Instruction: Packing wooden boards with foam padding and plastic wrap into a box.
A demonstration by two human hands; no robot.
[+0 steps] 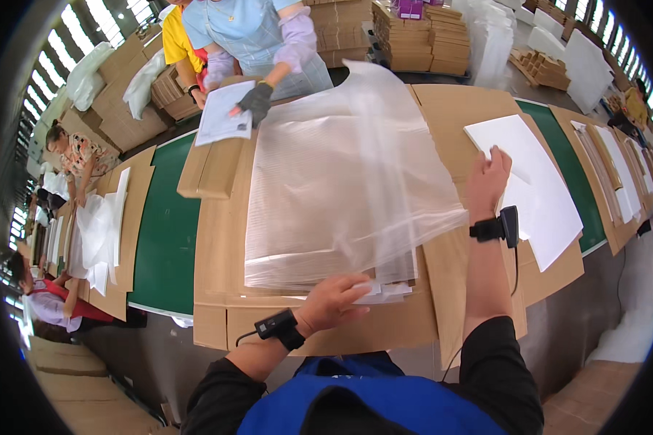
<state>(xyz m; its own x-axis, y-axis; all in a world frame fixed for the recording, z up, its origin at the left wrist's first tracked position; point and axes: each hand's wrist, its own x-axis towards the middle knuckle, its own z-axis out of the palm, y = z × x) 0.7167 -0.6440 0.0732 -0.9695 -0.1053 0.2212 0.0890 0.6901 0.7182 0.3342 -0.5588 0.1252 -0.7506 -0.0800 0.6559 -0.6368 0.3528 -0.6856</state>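
From where I steer, the clear plastic film (319, 174) lies mid-width on the green tabletop (168, 225), over an opened-out carton (214, 250) whose flaps reach past the near edge. I judge it light, limp and slippery, quick to billow, so I would pinch it at a corner or near-side hem. Its right side is lifted and creased. My left hand (334, 301) is at that hem, fingers loosely spread; whether it pinches any film I cannot tell. My right hand (490, 177) curls its fingers over the white board (537, 196) toward the tabletop's right; its grip is unclear. The board looks stiff and light, its corners easily dented, so I favour holding its long edges. White sheets show under the film. Toward the far edge sits a closed box (221, 174), contents hidden.
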